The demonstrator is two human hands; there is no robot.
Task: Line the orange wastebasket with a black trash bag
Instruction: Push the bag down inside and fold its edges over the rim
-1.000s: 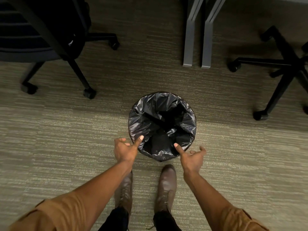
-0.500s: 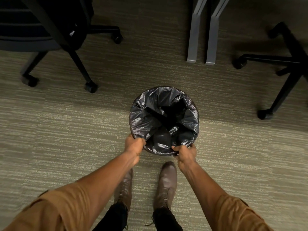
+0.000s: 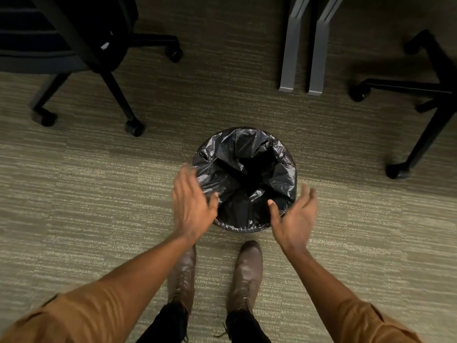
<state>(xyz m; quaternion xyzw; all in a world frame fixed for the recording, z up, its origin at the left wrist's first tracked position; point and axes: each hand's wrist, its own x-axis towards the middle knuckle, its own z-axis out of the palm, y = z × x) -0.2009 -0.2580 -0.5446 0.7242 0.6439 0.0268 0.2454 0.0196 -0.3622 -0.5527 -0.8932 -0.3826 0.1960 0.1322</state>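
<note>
- Wastebasket (image 3: 241,229): stands upright on the carpet at the centre of the view, seen from above. Only a narrow strip of its near wall shows below the bag, too dark to judge its colour.
- Trash bag (image 3: 247,154): black, crinkled plastic, sitting inside the wastebasket with its mouth spread over the rim all the way round; the middle sinks into a dark hollow.
- Left hand (image 3: 191,204): at 8 o'clock of the wastebasket, fingers spread and extended, back of the hand up, holding nothing. It overlaps the bag's near-left edge in the view; blurred, so contact cannot be told.
- Right hand (image 3: 295,215): at 4 o'clock of the wastebasket, palm turned inward, fingers apart and loosely curved, holding nothing. Its thumb lies over the bag's near-right edge in the view.
- Sleeves (image 3: 81,315): tan, on both forearms, entering from the lower corners.
- Boots (image 3: 247,271): brown, laced, a pair at 6 o'clock, just beside the wastebasket.
- Carpet (image 3: 86,194): olive, streaked weave.
- Office chair (image 3: 103,45): black, wheeled base, at 10 o'clock.
- Second chair base (image 3: 420,125): black, at 2 o'clock.
- Desk legs (image 3: 304,45): two grey metal uprights side by side at 12 o'clock, well apart from the wastebasket.
</note>
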